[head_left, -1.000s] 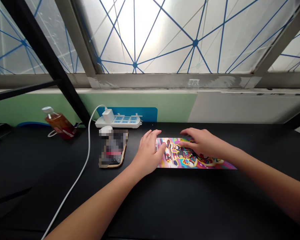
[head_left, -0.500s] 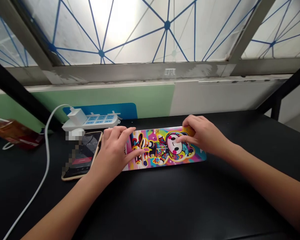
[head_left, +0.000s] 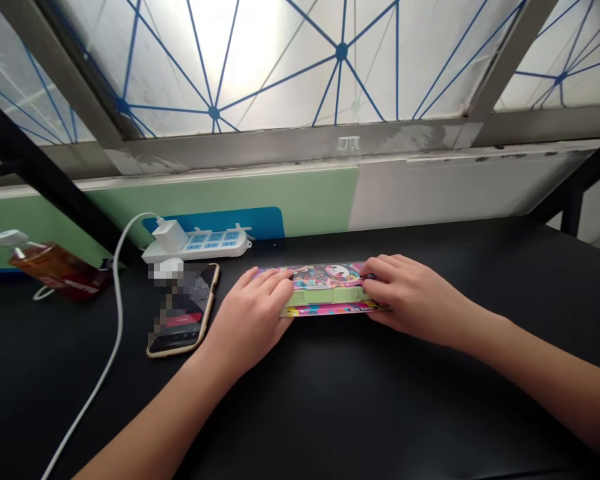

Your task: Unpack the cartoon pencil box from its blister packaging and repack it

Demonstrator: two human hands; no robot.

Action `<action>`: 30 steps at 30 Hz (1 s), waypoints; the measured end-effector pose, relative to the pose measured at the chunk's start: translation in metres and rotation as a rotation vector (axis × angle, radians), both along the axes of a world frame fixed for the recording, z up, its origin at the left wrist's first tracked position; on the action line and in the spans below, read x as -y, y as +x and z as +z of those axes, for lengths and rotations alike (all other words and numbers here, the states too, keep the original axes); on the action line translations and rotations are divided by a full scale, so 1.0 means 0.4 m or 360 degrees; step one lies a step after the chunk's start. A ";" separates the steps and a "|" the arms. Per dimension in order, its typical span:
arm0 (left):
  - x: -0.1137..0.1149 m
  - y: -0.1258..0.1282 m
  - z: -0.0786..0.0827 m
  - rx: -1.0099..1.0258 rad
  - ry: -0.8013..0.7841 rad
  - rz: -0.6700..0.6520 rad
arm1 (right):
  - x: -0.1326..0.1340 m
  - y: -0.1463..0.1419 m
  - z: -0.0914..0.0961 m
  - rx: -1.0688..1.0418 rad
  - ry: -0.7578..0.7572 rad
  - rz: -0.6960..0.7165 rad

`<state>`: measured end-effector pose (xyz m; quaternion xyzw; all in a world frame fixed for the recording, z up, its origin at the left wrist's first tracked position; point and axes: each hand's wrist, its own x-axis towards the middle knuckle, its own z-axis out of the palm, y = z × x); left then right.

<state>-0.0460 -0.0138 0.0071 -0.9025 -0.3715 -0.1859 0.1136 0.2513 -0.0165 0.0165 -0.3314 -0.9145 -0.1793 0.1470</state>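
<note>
Printed case (head_left: pixel 325 290): lies on black desk (head_left: pixel 400 400), pale green inside shows | left hand (head_left: pixel 250 313): fingers little spread, over left end | right hand (head_left: pixel 415 297): fingers together, over right end | grip: cannot tell | phone (head_left: pixel 183 310): just beside left hand

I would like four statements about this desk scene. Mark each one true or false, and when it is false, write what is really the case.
1. The left hand and right hand both touch the colourful printed case. True.
2. The phone lies to the right of the case. False: it lies to the left of the case.
3. A white charger is plugged into the power strip. True.
4. The bottle stands upright. False: it lies on its side.
</note>
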 end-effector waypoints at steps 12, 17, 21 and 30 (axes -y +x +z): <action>-0.017 -0.002 -0.033 0.0077 -0.0383 0.0259 | -0.001 -0.007 0.001 0.0126 -0.0330 0.0155; -0.030 -0.008 -0.037 0.0092 -0.0419 0.0223 | -0.001 -0.006 0.008 0.0005 -0.0410 0.0163; -0.029 -0.002 -0.031 0.0146 -0.0288 0.0189 | -0.015 0.001 0.005 -0.0169 -0.0419 0.0088; 0.000 0.013 -0.018 0.0112 0.0131 0.0131 | -0.075 0.050 -0.014 -0.0441 -0.0395 -0.0356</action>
